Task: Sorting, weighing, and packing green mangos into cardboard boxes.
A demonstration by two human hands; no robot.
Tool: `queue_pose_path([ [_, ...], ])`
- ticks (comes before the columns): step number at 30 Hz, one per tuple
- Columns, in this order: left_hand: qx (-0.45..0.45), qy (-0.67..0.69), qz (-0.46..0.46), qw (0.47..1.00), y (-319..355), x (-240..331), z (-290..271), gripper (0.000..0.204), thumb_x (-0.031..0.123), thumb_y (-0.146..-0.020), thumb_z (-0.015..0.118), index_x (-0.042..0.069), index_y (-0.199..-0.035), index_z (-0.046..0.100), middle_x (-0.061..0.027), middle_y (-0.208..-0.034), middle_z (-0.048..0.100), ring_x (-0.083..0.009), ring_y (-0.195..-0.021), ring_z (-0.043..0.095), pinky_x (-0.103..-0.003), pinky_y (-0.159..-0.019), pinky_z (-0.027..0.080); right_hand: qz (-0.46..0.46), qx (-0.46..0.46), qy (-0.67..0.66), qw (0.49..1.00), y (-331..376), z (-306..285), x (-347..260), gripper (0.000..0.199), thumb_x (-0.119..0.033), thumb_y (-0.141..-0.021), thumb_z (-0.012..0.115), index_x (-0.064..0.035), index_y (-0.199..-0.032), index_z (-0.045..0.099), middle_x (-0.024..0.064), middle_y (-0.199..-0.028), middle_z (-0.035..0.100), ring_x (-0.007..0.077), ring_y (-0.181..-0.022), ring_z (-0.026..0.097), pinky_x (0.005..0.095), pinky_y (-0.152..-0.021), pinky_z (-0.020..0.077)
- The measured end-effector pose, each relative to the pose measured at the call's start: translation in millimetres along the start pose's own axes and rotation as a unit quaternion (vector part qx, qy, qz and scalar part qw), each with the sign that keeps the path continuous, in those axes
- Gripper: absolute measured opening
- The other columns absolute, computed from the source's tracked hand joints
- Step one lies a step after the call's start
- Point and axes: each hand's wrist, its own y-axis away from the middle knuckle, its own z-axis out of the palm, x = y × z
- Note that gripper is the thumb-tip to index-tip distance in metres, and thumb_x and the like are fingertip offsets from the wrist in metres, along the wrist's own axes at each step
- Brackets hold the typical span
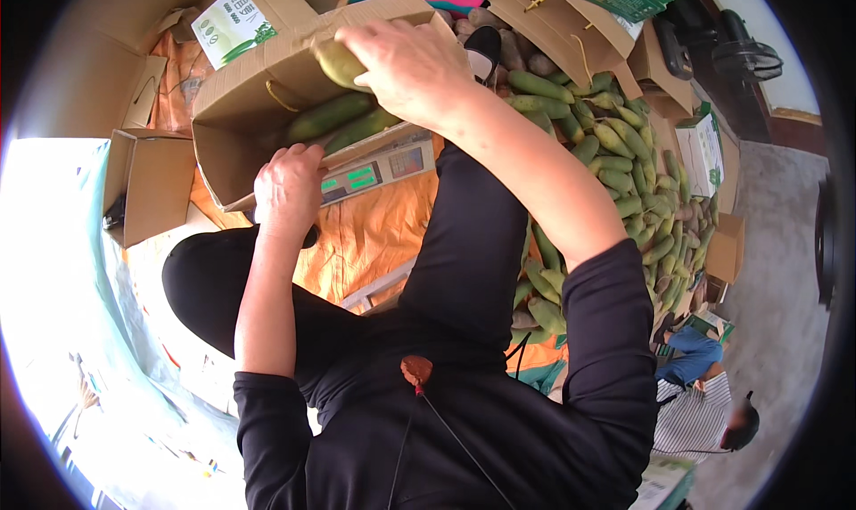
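An open cardboard box (234,109) rests on a scale (397,164) with lit green digits. Inside lie long green radishes (330,118), at least two of them visible. My right hand (406,71) is closed on a pale green radish (339,64) at the box's far side, partly covering it. With its fingers hooked over the near rim, my left hand (290,187) grips the box at the left of the display. The box's right end is hidden behind my right hand and forearm.
A large heap of green radishes (624,144) spreads to my right. Other open cartons (147,185) stand around, and an orange sheet (357,242) lies below. At the lower right sits another person in a striped top (691,416). A fan (747,60) stands at the far right.
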Motion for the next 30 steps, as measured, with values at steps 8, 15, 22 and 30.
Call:
queue_pose_path([
  [8, -0.013, -0.026, -0.012, 0.999, 2, -6, 0, 0.016, 0.014, -0.075, 0.070, 0.008, -0.086, 0.062, -0.0083, -0.083, 0.061, -0.0285, -0.085, 0.060, -0.041, -0.071, 0.050, 0.187, 0.104, -0.277, 0.937, 54, -18, 90, 0.035, -0.025, -0.085, 0.070, -0.0069, -0.115, 0.063, 0.0057, -0.094, 0.068, 0.0158, -0.087, 0.062, 0.0278, -0.078, 0.0497],
  [15, 0.006, -0.032, -0.015, 0.999, 0, 0, -2, 0.015, 0.015, -0.072, 0.072, 0.007, -0.079, 0.060, -0.0074, -0.079, 0.059, -0.0280, -0.081, 0.060, -0.041, -0.070, 0.050, 0.432, 0.008, -0.171, 0.885, 283, 98, 211, 0.025, -0.021, -0.081, 0.066, -0.0011, -0.097, 0.063, 0.0197, -0.092, 0.067, 0.0392, -0.090, 0.062, 0.0424, -0.077, 0.0509],
  [22, 0.011, -0.024, -0.019, 0.999, -4, 5, -4, 0.016, 0.013, -0.072, 0.072, 0.008, -0.082, 0.061, -0.0077, -0.079, 0.060, -0.0283, -0.081, 0.060, -0.041, -0.069, 0.050, 0.230, -0.506, 0.187, 0.810, 449, 180, 188, 0.025, -0.016, -0.080, 0.072, -0.0090, -0.103, 0.064, 0.0056, -0.094, 0.065, 0.0228, -0.088, 0.063, 0.0354, -0.071, 0.0549],
  [30, 0.010, -0.024, -0.035, 0.999, 2, 0, -6, 0.013, 0.012, -0.072, 0.071, 0.007, -0.080, 0.061, -0.0075, -0.077, 0.059, -0.0282, -0.079, 0.060, -0.040, -0.070, 0.050, 0.774, 0.043, -0.391, 0.496, 382, 207, 166, 0.048, -0.023, -0.087, 0.068, -0.0126, -0.130, 0.049, 0.0037, -0.119, 0.054, 0.0218, -0.107, 0.052, 0.0413, -0.085, 0.0452],
])
